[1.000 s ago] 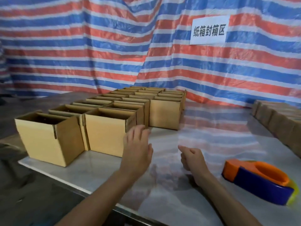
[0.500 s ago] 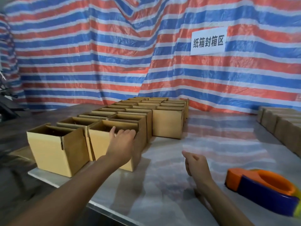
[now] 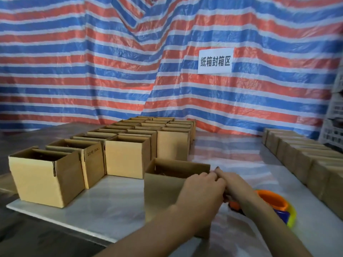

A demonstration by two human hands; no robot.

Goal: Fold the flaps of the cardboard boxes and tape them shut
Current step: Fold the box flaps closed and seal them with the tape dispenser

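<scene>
Cardboard box (image 3: 163, 199) upright on the white table (image 3: 104, 206) close in front, open mouth facing up, long side running left to right, left hand (image 3: 202, 190) curled over its top right edge, right hand (image 3: 235, 184) bent-fingered at the same corner, its hold unclear, tape dispenser (image 3: 274, 203) just right of the wrists, rows of open boxes (image 3: 128, 156) behind.

Beyond the fingers (image 3: 207, 176), a lane of bare surface (image 3: 232, 154) runs clear. Rows of open boxes (image 3: 128, 156) wall it to their left, and a line of boxes (image 3: 297, 156) stands well to their right. A tape dispenser (image 3: 272, 200) crowds the near right, and the near box (image 3: 163, 197) blocks the left.
</scene>
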